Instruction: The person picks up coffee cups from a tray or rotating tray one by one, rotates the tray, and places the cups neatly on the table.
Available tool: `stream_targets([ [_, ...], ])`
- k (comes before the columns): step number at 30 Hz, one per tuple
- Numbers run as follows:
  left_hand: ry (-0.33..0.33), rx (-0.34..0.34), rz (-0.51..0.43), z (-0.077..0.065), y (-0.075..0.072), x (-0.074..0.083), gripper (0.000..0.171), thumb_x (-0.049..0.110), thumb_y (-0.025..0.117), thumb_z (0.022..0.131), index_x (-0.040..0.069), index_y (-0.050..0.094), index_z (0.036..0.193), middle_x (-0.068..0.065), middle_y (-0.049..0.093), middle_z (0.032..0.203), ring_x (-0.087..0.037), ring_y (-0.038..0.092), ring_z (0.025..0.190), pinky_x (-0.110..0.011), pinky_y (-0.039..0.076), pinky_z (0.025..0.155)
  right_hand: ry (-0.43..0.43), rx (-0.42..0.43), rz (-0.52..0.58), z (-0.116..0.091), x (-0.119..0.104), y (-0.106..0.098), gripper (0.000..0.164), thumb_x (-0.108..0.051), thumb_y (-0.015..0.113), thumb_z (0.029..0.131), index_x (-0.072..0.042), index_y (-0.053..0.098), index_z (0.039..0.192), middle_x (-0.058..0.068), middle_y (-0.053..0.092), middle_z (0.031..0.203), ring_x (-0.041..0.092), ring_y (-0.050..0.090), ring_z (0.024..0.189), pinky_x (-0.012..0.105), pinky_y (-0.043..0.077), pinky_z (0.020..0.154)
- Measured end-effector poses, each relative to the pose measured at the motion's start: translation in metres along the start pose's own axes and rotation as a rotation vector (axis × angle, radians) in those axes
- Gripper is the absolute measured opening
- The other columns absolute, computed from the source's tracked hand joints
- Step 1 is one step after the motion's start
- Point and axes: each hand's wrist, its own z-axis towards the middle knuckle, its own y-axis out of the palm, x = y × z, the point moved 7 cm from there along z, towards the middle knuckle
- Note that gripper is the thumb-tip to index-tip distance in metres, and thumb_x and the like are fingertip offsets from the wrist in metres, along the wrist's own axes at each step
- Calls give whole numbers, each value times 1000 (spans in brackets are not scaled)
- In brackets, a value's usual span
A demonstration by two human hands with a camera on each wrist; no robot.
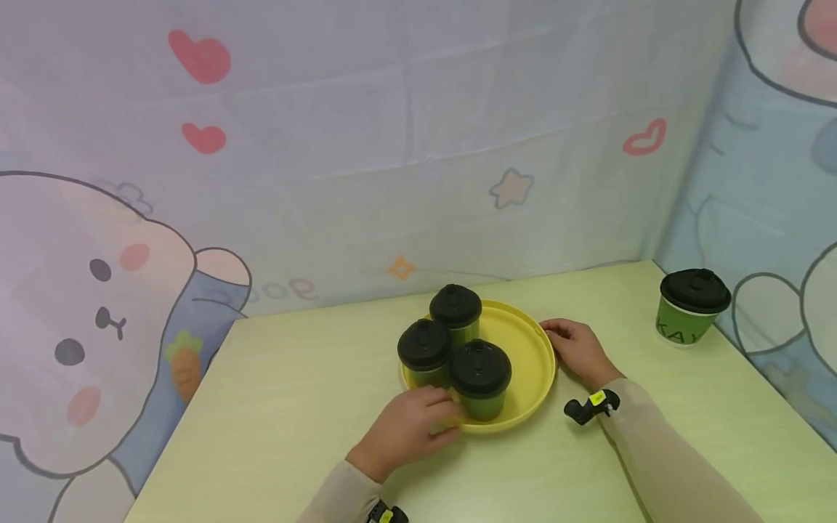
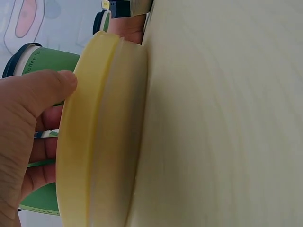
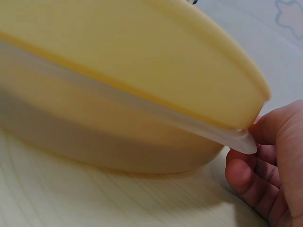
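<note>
A round yellow tray (image 1: 526, 356) with a pale rim and base beneath it stands on the table. Three green paper cups with black lids crowd its left half: a back cup (image 1: 455, 309), a left cup (image 1: 425, 350) and a front cup (image 1: 482, 381). My left hand (image 1: 412, 428) grips the tray's near-left rim, thumb outside and fingers inside beside the cups. At the right side, my right hand (image 1: 578, 350) pinches the rim; in the right wrist view its thumb meets a small pale tab (image 3: 241, 142), with curled fingers below.
Another green cup with a black lid (image 1: 693, 306) stands apart at the table's right edge. The pale table (image 1: 275, 421) meets a cartoon-printed cloth (image 1: 327, 181) at the back, with more printed cloth on both sides.
</note>
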Motion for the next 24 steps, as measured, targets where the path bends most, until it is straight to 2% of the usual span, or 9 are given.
stream_targets([
  [7,2,-12,17,0,0,0,10,21,82,85,21,75,91,10,63,89,-8,58,80,-21,49,74,-6,4,-26,1,-1,0,33,-26,53,107,-3,67,126,15,68,119,20,62,101,25,52,82],
  [14,-30,-50,17,0,0,-1,7,21,81,86,22,75,90,11,65,88,-6,58,81,-19,49,75,-23,8,-45,-1,-2,0,33,-24,52,107,-1,67,126,16,69,118,21,62,100,25,51,81],
  [24,-47,-33,16,-5,-3,-4,8,17,81,85,21,74,88,10,64,89,-7,58,81,-20,49,77,-5,8,-51,0,-1,0,34,-26,53,107,-2,66,127,14,68,120,20,61,102,23,51,83],
])
